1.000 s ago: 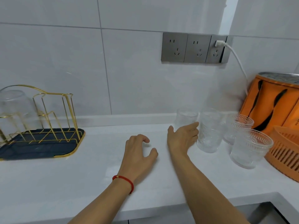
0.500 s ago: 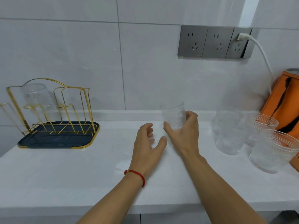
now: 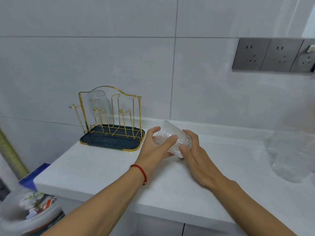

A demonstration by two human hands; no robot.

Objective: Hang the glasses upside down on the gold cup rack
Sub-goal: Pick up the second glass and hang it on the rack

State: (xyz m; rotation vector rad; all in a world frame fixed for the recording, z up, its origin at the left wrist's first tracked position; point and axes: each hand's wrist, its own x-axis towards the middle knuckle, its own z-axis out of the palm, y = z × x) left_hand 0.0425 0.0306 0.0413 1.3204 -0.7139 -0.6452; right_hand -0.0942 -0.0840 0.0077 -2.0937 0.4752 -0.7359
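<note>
Both hands on one glass (image 3: 172,139), tilted above desk (image 3: 221,171) centre: left hand (image 3: 157,147) cups it, right hand (image 3: 193,152) pinches the other end, likely mid-flip for rim-down hanging. Gold cup rack (image 3: 110,120) at back-left corner holds one inverted glass (image 3: 98,103); spare prongs free.

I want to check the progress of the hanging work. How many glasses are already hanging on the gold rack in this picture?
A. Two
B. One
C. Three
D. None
B. A single upside-down glass sits on a prong at the back of the gold rack; the other prongs are bare, and a second glass is between the left hand and right hand.
</note>
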